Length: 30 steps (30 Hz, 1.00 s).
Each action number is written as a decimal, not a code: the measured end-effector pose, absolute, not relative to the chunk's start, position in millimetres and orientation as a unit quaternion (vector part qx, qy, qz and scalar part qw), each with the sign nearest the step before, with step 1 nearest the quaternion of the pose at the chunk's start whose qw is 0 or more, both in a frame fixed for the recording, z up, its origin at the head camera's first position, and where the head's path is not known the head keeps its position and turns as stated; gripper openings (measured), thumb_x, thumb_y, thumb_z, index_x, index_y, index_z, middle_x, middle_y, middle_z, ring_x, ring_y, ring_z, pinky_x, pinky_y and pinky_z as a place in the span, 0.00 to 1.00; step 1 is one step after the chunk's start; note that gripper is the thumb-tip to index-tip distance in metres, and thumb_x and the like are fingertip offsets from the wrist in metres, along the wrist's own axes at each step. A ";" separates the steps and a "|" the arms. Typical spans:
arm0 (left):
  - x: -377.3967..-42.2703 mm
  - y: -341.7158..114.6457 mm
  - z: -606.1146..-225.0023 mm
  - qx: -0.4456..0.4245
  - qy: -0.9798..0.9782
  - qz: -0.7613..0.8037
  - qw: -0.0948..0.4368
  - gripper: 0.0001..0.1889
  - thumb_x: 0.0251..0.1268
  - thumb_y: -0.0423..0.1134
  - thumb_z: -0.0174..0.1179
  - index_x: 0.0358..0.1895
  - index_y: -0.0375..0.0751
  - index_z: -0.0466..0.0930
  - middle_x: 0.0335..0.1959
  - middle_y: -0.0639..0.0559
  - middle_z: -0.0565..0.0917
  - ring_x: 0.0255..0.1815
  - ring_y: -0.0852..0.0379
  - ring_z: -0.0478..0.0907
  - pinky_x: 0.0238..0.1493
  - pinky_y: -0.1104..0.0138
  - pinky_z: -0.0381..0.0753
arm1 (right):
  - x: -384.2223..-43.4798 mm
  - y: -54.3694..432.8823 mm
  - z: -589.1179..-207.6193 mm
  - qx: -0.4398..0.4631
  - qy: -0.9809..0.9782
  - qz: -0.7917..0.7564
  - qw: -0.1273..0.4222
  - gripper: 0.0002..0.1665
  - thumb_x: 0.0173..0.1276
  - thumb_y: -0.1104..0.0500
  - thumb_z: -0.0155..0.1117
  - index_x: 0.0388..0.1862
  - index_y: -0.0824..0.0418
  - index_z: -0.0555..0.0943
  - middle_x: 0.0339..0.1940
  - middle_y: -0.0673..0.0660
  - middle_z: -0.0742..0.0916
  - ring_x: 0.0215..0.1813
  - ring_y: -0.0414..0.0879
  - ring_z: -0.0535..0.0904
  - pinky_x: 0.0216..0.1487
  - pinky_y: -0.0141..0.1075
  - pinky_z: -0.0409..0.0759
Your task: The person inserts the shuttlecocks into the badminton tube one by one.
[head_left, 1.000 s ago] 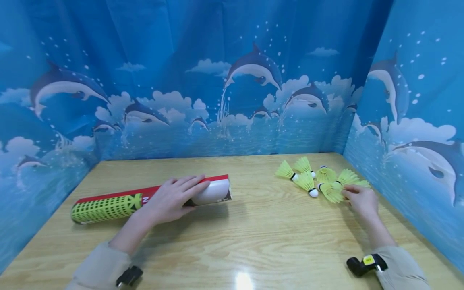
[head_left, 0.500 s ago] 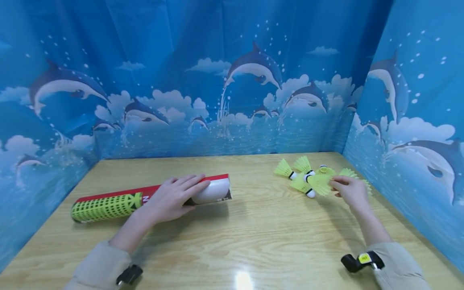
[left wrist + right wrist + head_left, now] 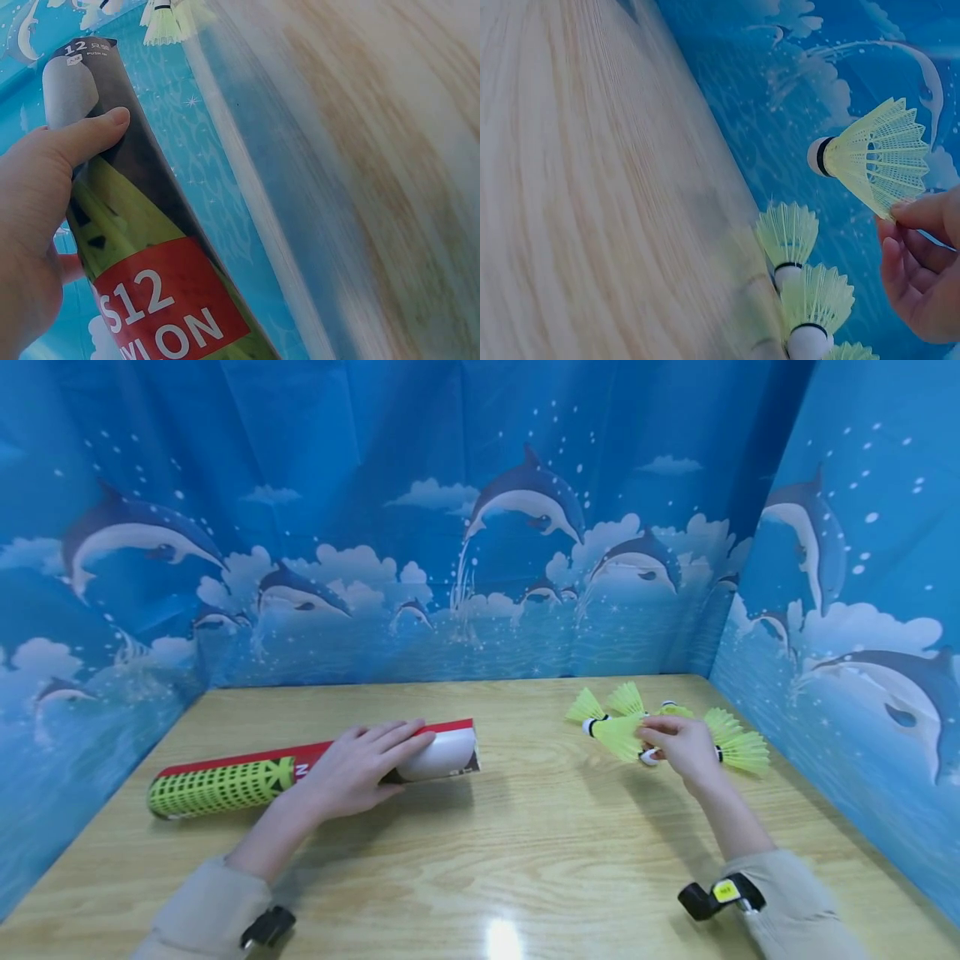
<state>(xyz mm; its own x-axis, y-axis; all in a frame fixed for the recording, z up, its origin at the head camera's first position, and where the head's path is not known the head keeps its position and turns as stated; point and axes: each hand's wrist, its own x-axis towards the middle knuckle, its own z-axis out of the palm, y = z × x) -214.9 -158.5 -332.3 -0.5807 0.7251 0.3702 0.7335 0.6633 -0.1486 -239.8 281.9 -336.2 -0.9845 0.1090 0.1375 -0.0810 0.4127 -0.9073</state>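
Observation:
My left hand (image 3: 360, 772) grips a shuttlecock tube (image 3: 225, 789), red, white and yellow-green, lying slanted on the left half of the table. In the left wrist view the thumb lies across the tube (image 3: 161, 217), near its end marked 12. Between thumb and fingertips, my right hand (image 3: 684, 747) pinches a yellow shuttlecock (image 3: 621, 735) by its skirt edge, its white cork pointing left. The right wrist view shows this shuttlecock (image 3: 877, 154) raised above the others. Several more yellow shuttlecocks (image 3: 744, 752) lie behind and beside the right hand, some partly hidden by it.
The wooden table (image 3: 525, 843) meets a blue dolphin-print curtain (image 3: 390, 527) at the back and on both sides. Two loose shuttlecocks (image 3: 626, 697) lie toward the back. A black camera (image 3: 720, 897) is strapped on the right sleeve.
The right hand has lifted one shuttlecock from the pile and carried it left, over the others. The left hand and the tube have stayed in place.

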 end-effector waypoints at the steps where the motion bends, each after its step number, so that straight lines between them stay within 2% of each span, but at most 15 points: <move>1: -215.0 -158.5 -332.2 -0.411 -0.889 -0.010 0.205 0.44 0.45 0.47 0.73 0.69 0.49 0.62 0.67 0.47 0.67 0.62 0.48 0.68 0.50 0.47 0.74 | -240.5 278.7 -335.9 -0.004 -0.835 0.544 0.083 0.22 0.64 0.65 0.60 0.52 0.81 0.73 0.25 0.41 0.83 0.27 0.34 0.78 0.28 0.31 0.80; 15: -215.0 -158.0 -333.9 -0.419 -0.880 -0.012 0.223 0.44 0.43 0.47 0.74 0.68 0.48 0.63 0.66 0.47 0.68 0.61 0.47 0.69 0.48 0.47 0.74 | -244.5 227.7 -332.4 0.058 -0.811 0.581 0.031 0.16 0.63 0.66 0.62 0.45 0.78 0.76 0.30 0.51 0.86 0.29 0.39 0.80 0.29 0.32 0.79; 30: -212.0 -156.3 -331.5 -0.416 -0.885 -0.007 0.210 0.43 0.45 0.47 0.73 0.69 0.49 0.63 0.66 0.49 0.67 0.62 0.49 0.68 0.49 0.48 0.74 | -249.7 170.4 -340.7 0.102 -0.784 0.612 -0.037 0.13 0.62 0.67 0.61 0.43 0.75 0.78 0.28 0.52 0.85 0.29 0.41 0.79 0.31 0.34 0.80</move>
<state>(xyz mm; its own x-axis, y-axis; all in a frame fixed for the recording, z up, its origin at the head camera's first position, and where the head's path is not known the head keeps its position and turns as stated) -212.0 -156.3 -331.5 -0.5664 0.7327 0.3773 0.7383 0.6545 -0.1629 -249.7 170.4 -340.7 -0.9765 -0.2053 0.0664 -0.1142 0.2306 -0.9663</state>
